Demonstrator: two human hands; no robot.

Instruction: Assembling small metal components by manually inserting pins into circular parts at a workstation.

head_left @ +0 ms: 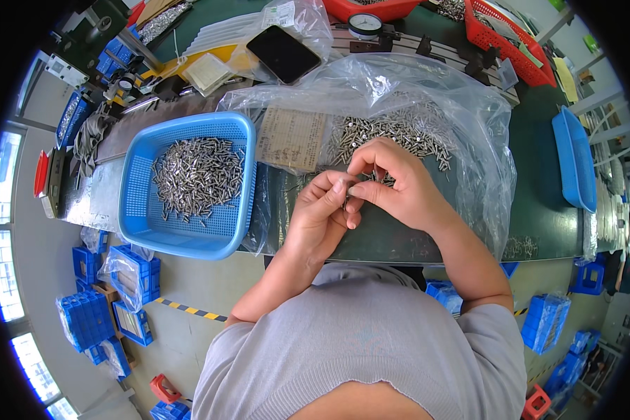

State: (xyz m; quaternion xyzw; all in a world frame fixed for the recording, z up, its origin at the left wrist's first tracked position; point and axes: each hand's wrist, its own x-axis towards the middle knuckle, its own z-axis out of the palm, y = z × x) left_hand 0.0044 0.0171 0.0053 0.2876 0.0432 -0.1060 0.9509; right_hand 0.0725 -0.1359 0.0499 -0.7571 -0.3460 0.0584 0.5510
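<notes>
My left hand point(323, 210) and my right hand point(393, 180) meet over the front of the green table, fingertips pinched together. Something small and metallic shows between the fingers, mostly hidden by them. Just beyond lies a heap of small metal pins point(392, 137) on a clear plastic bag point(469, 126). A written paper card point(292, 138) sits under the plastic, left of the heap. To the left of my hands stands a blue plastic basket point(134, 189), holding a pile of similar small metal pins point(198, 176).
A black phone point(283, 54) lies on plastic behind the card. A dial gauge point(365, 26) and red baskets point(511, 43) are at the back. A blue tray point(574, 159) sits at the right edge. Blue crates point(85, 320) stand on the floor at left.
</notes>
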